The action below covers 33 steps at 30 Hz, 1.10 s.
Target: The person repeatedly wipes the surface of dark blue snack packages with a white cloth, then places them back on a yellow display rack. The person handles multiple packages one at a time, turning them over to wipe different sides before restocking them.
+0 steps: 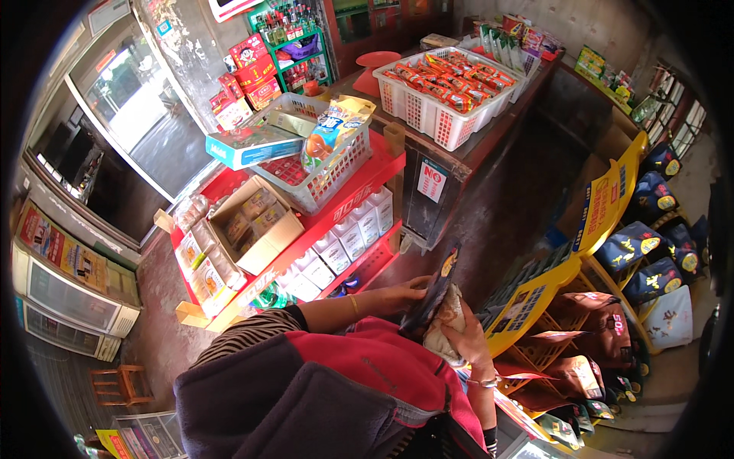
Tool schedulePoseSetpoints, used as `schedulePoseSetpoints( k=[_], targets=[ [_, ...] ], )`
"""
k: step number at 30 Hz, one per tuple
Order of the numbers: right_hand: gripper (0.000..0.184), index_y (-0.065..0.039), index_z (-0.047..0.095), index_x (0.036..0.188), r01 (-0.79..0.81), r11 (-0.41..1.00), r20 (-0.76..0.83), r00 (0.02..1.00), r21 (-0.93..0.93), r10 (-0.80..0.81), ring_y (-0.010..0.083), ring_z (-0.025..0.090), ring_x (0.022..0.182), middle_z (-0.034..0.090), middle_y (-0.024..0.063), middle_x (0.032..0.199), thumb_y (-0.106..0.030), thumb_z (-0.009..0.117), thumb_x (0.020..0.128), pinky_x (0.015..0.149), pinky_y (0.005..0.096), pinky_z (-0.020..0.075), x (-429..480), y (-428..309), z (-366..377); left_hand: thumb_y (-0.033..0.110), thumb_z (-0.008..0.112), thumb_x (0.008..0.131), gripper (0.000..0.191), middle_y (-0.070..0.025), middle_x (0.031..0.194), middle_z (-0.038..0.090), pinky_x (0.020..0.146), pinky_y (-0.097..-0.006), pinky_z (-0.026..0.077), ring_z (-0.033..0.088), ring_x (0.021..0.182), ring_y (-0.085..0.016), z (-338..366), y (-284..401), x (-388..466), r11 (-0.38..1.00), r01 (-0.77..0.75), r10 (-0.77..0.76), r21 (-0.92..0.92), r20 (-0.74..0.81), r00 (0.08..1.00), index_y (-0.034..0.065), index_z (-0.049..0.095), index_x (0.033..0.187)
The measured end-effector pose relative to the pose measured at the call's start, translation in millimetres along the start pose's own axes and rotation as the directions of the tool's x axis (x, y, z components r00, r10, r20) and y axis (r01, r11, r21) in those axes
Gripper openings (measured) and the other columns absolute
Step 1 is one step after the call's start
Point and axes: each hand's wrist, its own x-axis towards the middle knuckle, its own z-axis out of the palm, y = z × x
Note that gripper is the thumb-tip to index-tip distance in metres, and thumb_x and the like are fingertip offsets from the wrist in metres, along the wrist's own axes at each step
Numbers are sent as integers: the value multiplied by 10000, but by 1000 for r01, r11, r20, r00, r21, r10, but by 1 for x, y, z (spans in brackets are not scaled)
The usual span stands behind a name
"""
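In front of my body, my left hand (414,294) holds the edge of a dark snack pouch (434,291), its fingers partly behind it. Right beside it, my right hand (467,335) grips a crumpled pale cloth (446,324) against the pouch's side. The pouch stands nearly upright and tilted, and bears a yellow emblem near its top. A bracelet is on each wrist. To the right of my hands rises a yellow display rack (565,267) with dark, brown and white pouches on it.
A red shelf (355,198) carries a grey plastic basket (335,183), an open cardboard box (269,246) and white jugs below. Behind it, a dark wooden counter (436,224) holds a white basket (413,109) of orange-red packets. A small wooden stool (123,384) and chest freezers (71,304) are at left.
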Motion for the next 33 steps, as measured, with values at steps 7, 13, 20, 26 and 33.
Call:
schedulePoseSetpoints(
  k=[7,13,20,26,33],
  targets=[
    [714,0,448,1377,9,1000,-17,1000,-8,-10,309,556,1205,577,233,1271,-178,763,761,1020,358,420,-2,6,2,207,675,892,734,-60,1331,540,1031,-372,423,544,1199,-187,-22,9,-21,994,92,-84,58,-124,989,71,259,1481],
    [710,1,444,1376,12,1000,-14,1000,0,-12,313,547,1218,571,231,1279,-158,760,761,1030,361,414,-2,10,2,114,685,870,645,-63,1353,539,1058,-389,403,551,1207,-192,-13,14,-30,997,14,-17,-70,-50,999,69,364,1428],
    [707,3,443,1374,0,1000,-27,1000,-15,0,317,551,1214,569,232,1281,-149,754,758,1030,362,416,-6,4,2,106,680,872,541,-66,1294,591,1061,-395,404,573,1177,-202,-2,17,-32,997,33,-41,-76,-104,994,64,449,1359],
    [703,14,442,1371,2,1000,-25,1000,-4,-2,316,550,1217,567,238,1281,-145,750,760,1032,361,413,-5,6,2,117,668,884,505,-72,1274,602,1043,-391,423,584,1161,-204,-1,14,-31,995,52,-63,-80,-131,989,62,468,1343],
    [708,19,435,1376,24,1000,-26,999,18,-23,318,544,1222,565,241,1282,-139,748,762,1033,360,411,-6,10,2,166,657,905,544,-123,1297,584,1063,-414,414,579,1186,-241,-2,12,-30,997,47,-55,-65,-128,990,19,425,1374]
  ],
)
